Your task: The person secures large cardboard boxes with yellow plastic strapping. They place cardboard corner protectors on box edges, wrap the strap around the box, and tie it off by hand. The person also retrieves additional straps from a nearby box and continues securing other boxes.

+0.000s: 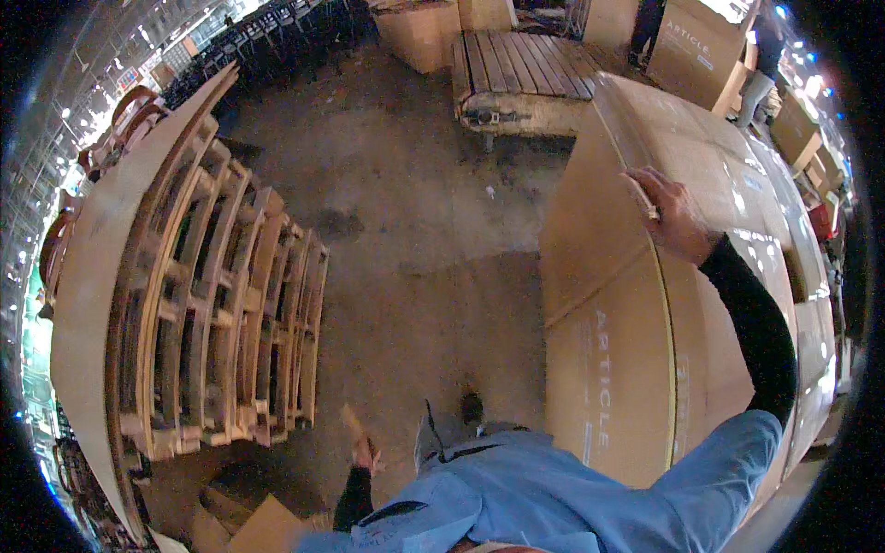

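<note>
My right hand (678, 218) rests at the top edge of a tall cardboard box (604, 369) on my right, its fingers curled over the edge. The box stands upright, with pale printing on its side. Low at my left side hangs my left hand (367, 455), small and somewhat blurred, with its fingers closed. A thin tan strip (352, 421) sticks out ahead of them; its kind cannot be made out. Below that hand lie open cardboard pieces (267, 527).
A tall stack of wooden pallets (221, 313) rises on the left, with a pale board (92, 313) on it. Ahead stands a slatted wooden platform (525, 66), with more cardboard boxes (419, 35) behind. Wrapped boxes (811, 323) line the far right. A person (761, 69) stands at the back right.
</note>
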Available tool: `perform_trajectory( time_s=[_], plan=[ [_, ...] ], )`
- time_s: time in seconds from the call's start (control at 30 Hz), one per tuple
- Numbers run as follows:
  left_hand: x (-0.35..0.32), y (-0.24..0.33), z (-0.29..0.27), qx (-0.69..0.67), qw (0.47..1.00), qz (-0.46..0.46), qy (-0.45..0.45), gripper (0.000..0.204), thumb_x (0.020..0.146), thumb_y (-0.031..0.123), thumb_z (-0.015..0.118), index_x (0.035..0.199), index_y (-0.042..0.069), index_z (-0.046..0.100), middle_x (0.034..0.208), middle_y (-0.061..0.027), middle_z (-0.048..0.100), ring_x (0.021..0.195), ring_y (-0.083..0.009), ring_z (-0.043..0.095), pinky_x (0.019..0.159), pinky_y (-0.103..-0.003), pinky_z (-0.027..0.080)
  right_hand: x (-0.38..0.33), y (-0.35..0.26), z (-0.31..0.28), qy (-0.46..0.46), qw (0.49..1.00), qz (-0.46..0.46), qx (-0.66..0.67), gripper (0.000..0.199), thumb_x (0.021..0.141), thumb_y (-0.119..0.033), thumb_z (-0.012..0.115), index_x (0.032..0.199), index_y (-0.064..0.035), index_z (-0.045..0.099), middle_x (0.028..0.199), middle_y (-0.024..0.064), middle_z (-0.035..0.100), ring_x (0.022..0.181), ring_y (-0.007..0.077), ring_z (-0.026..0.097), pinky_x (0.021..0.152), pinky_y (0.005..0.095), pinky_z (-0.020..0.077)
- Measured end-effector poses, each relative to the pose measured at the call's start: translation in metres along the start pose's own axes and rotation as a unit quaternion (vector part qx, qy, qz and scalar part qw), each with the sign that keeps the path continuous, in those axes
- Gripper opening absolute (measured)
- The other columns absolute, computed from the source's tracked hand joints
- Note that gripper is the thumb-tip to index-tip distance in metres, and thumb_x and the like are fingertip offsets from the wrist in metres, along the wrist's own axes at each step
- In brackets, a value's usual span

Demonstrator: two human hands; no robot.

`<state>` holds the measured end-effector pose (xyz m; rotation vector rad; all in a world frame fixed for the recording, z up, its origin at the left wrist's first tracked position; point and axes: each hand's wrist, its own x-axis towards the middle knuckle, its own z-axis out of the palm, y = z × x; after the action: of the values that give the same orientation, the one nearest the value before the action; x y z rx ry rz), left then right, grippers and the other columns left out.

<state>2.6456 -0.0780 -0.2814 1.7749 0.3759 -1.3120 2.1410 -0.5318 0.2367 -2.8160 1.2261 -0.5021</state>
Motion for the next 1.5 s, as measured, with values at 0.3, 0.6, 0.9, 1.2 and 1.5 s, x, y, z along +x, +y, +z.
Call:
perform_trajectory(
  time_s=[0.3, 0.6, 0.9, 1.2, 1.5],
  plan=[
    [0.103, 0.111, 0.095, -0.020, 0.997, -0.074, 0.017, 0.051, 0.089, 0.055, 0.056, 0.120, 0.014, 0.053, 0.097, -0.0028, 0.057, 0.089, -0.0253, 0.055, 0.074, -0.054, 0.047, 0.243, 0.114, 0.136, 0.002, 0.994, -0.105, 0.020, 0.052, 0.078, -0.009, 0.062, 0.129, -0.0097, 0.051, 0.120, 0.0161, 0.060, 0.105, 0.0376, 0.059, 0.091, 0.0441, 0.0504],
    [0.217, 0.421, 0.272, 0.097, 0.990, 0.035, -0.092, 0.068, 0.085, 0.065, 0.055, 0.135, 0.019, 0.050, 0.111, -0.0039, 0.060, 0.105, -0.0323, 0.058, 0.075, -0.066, 0.046, 0.337, 0.217, 0.456, 0.105, 0.823, 0.370, 0.417, 0.024, 0.089, -0.029, 0.065, 0.103, -0.0095, 0.066, 0.100, 0.0096, 0.065, 0.093, 0.0245, 0.061, 0.074, 0.0394, 0.0483],
    [0.325, 0.754, 0.500, 0.242, 0.939, 0.228, -0.086, 0.068, 0.094, 0.049, 0.056, 0.144, 0.009, 0.035, 0.137, -0.0103, 0.049, 0.118, -0.0268, 0.052, 0.099, -0.047, 0.042, 0.368, 0.267, 0.656, -0.150, 0.807, 0.561, 0.106, 0.039, 0.084, -0.033, 0.071, 0.107, -0.0020, 0.063, 0.097, 0.0160, 0.068, 0.089, 0.0325, 0.064, 0.079, 0.0434, 0.0516],
    [0.401, 0.766, 0.561, 0.393, 0.905, 0.133, -0.096, 0.051, 0.097, 0.035, 0.051, 0.140, 0.008, 0.047, 0.137, -0.0120, 0.050, 0.117, -0.0270, 0.054, 0.100, -0.044, 0.043, 0.623, 0.426, 0.647, 0.033, 0.718, 0.517, 0.465, 0.044, 0.087, -0.019, 0.069, 0.126, -0.0068, 0.052, 0.112, 0.0073, 0.064, 0.100, 0.0267, 0.059, 0.086, 0.0406, 0.0480],
    [0.555, 0.912, 0.724, 0.412, 0.858, 0.307, 0.034, 0.055, 0.087, 0.043, 0.062, 0.129, 0.007, 0.055, 0.098, -0.0124, 0.067, 0.088, -0.0244, 0.062, 0.077, -0.042, 0.050, 0.808, 0.610, 0.778, -0.029, 0.791, 0.467, 0.393, 0.061, 0.094, -0.040, 0.057, 0.145, -0.0148, 0.037, 0.126, 0.0102, 0.054, 0.108, 0.0245, 0.054, 0.097, 0.0521, 0.0395]
  ],
)
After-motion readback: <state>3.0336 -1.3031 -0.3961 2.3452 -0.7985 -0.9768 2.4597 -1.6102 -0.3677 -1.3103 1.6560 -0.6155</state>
